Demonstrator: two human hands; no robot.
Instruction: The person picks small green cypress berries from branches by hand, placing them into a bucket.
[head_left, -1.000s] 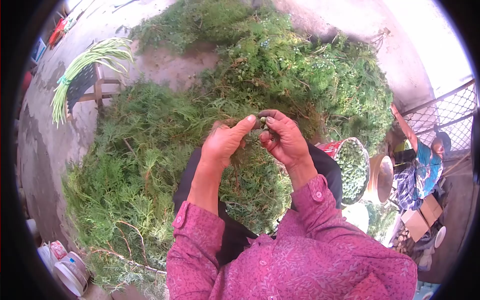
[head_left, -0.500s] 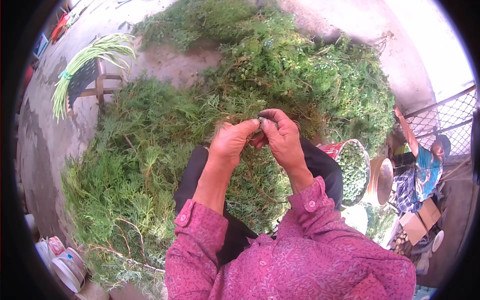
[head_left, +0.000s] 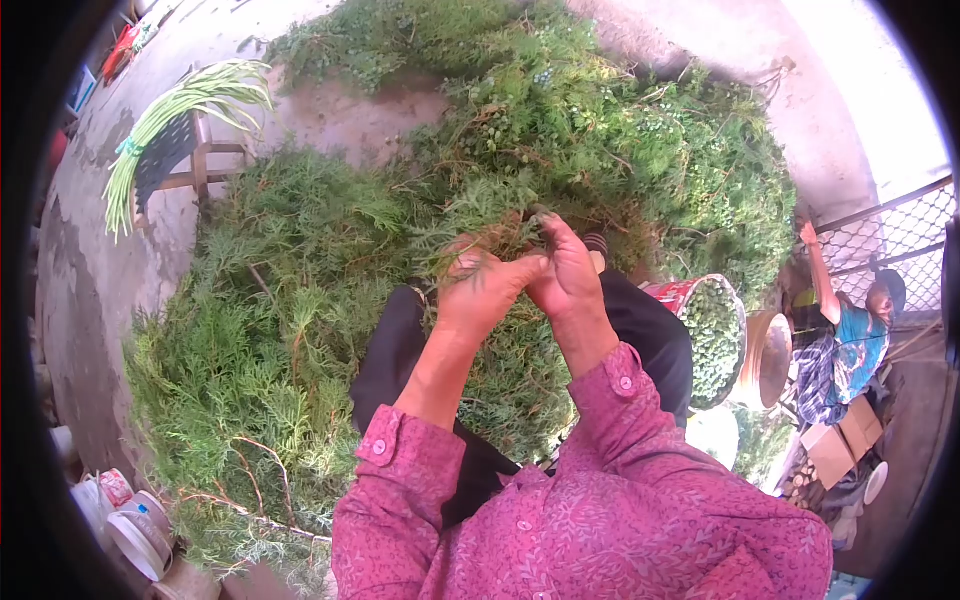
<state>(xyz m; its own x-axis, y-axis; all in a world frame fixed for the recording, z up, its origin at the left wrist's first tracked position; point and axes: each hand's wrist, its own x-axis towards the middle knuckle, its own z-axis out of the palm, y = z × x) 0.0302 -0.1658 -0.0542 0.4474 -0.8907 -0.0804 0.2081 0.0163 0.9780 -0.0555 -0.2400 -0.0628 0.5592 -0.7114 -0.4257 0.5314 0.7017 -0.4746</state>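
Observation:
A feathery green evergreen sprig [head_left: 490, 222] stands up from between my two hands, above the lap. My left hand [head_left: 485, 292] is closed round its lower part, the thumb stretched across toward the other palm. Close against it, my right hand [head_left: 568, 278] has its fingers bent in at the sprig's right side; the fingertips are partly hidden. Whether a small cone lies between them cannot be seen. Cut evergreen branches [head_left: 270, 330] pile up around my legs on both sides and ahead.
By my right knee stands a red bucket [head_left: 665, 293] filled with small green cones [head_left: 712, 340], with a tan bucket [head_left: 765, 360] beside it. A person [head_left: 858, 335] sits at the right near a mesh fence [head_left: 905, 240]. Long green beans [head_left: 190, 95] hang over a stool at the left.
The sprig now rises above my hands, where before the fingertips pinched together at a small green thing. My left thumb has moved down and across toward the right palm.

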